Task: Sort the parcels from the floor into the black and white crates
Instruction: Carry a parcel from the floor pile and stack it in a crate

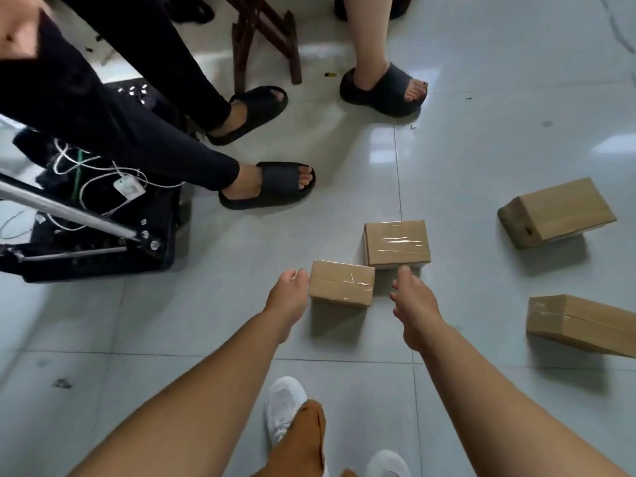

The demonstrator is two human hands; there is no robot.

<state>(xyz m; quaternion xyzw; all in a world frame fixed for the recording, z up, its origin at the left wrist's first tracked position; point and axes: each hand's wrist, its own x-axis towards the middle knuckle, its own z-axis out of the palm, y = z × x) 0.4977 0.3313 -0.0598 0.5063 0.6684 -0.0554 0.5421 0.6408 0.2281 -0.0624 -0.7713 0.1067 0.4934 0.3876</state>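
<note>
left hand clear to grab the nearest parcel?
Probably yes. The left hand is open, right at the left side of the nearest parcel, with only bare floor around. The right hand hovers off its other side.

Glossy pale grey tiled floor with thin grout lines, reflecting bright light patches; dark wooden stool legs stand at its far edge.

Tiled home floor, slippered feet

Both arms stretched fwd & down, left hand and right hand loosely open, empty.
</note>
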